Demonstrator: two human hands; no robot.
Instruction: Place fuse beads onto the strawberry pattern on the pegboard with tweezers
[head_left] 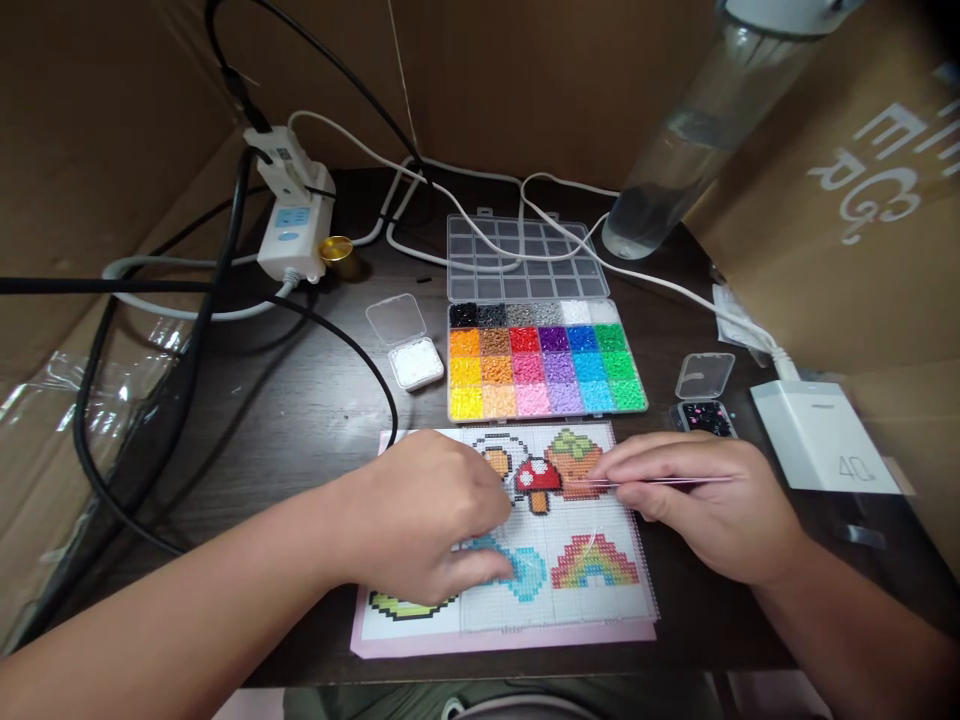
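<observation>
My right hand (705, 495) pinches a thin pair of tweezers (694, 480), whose tips point left toward a red-capped mushroom (537, 476) that looks built from small beads. My left hand (442, 515) hovers over the left part of the clear pegboard (517, 615), thumb and curled fingers apart, with nothing visible between them. Beneath the pegboard lies a printed pattern sheet (412, 626), with a pink sheet (420, 645) under that. A potted plant picture (574, 455), a rainbow (596, 562) and a blue shape (531, 572) show through. My left hand hides part of the patterns.
Behind the board stands an open bead box (555, 372) with coloured compartments. Small cases of white beads (416, 364) and dark beads (705, 418) flank it. A black cable (352, 345) reaches the board's left corner. A water bottle (675, 160), power strip (300, 230) and charger (825, 440) stand around.
</observation>
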